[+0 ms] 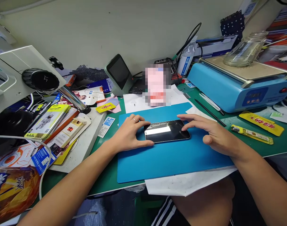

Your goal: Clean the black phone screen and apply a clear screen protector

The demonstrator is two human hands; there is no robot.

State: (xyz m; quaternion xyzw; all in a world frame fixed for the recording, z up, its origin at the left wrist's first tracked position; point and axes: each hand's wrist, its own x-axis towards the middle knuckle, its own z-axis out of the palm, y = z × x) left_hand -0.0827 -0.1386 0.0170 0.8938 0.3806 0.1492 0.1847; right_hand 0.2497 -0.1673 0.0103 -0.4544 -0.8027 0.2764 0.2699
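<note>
The left hand (127, 133) grasps the left end of a black smartphone (168, 134) between thumb and fingers, the phone lying screen-up on a blue mat (157, 166) on the green bench (105, 177). The right hand (215, 133) grips nothing, its fingers loosely spread, one fingertip at the screen's right end. Behind, to the right, a glass jar (245, 51) stands on a blue hot plate (228, 91)
</note>
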